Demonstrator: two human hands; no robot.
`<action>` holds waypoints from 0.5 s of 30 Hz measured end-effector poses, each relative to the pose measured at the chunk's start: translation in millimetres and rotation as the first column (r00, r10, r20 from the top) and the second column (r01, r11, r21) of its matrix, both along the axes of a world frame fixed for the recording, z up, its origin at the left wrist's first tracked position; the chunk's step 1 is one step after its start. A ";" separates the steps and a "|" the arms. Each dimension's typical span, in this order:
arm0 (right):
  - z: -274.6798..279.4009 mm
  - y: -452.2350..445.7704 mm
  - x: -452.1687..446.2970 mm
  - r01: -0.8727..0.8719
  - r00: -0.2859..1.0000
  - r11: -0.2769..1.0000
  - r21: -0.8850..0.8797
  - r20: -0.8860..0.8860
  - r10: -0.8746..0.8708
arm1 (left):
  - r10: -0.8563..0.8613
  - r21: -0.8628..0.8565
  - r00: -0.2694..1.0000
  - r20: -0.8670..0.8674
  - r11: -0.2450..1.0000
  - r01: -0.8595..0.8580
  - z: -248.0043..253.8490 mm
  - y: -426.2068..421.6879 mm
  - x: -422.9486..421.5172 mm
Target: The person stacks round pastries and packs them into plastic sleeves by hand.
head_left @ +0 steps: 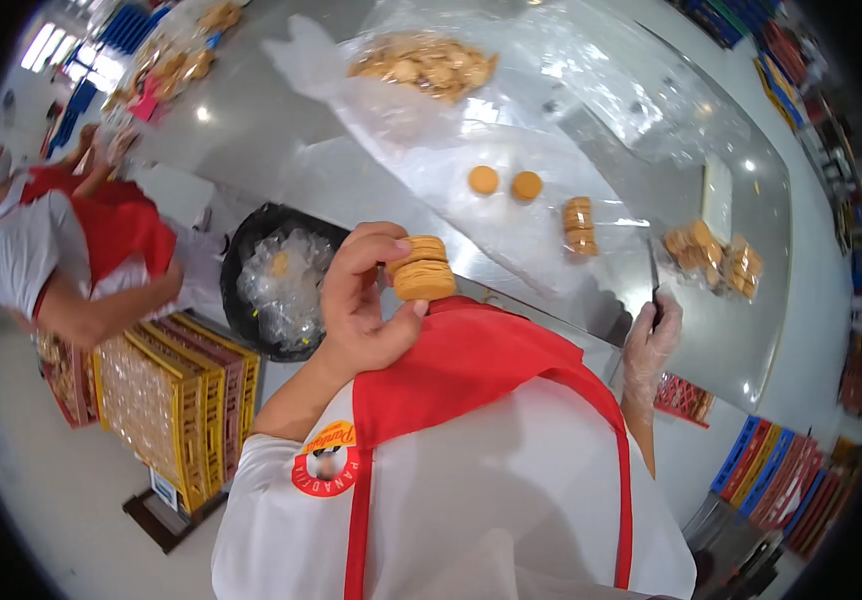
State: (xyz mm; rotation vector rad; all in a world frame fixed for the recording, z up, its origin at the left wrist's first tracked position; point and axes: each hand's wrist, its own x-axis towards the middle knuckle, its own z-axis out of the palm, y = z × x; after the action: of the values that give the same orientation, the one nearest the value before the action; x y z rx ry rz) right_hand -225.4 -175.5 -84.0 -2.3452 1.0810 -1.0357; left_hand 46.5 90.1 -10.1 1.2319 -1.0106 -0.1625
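My left hand (366, 305), which looks bare, is closed around a short stack of round golden cookies (423, 270), held up in front of the red apron. My right hand (651, 345), in a clear glove, grips the dark handle of a knife (657, 290) at the table's near edge, its blade pointing away. Two single cookies, one on the left (483, 180) and one on the right (527, 185), lie on clear plastic sheeting (461, 215). To their right rests a row of stacked cookies (579, 226). Farther back is a heap of cookie pieces (421, 65).
Bagged cookies (693, 247) and a white block (716, 200) are on the metal table (291, 150) at right. A black bin (241, 300) with plastic inside stands at left, near stacked crates (181, 400). A co-worker (81, 240) in a red apron is farther left.
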 end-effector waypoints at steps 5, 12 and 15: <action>-28.4 -10.4 -75.3 0.103 0.963 0.978 -0.179 -0.230 -0.143 | -0.122 -0.034 0.976 -0.179 0.992 0.118 -2.1 -49.8 -14.7; -16.1 -43.9 -66.6 0.083 0.902 0.962 -0.258 -0.390 -0.183 | -0.320 -0.047 0.853 -0.413 0.943 0.330 2.3 -111.1 -39.5; 18.2 -50.7 -42.4 0.064 0.977 0.961 -0.270 -0.178 -0.115 | -0.362 -0.051 0.902 -0.233 0.931 0.361 -0.5 -137.5 -45.5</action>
State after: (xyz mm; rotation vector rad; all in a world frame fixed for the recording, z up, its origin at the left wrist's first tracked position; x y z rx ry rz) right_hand -267.9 -226.2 -65.8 -2.6766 1.1936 -1.0587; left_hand 1.0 -47.4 -10.6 0.9800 -1.0182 -0.5854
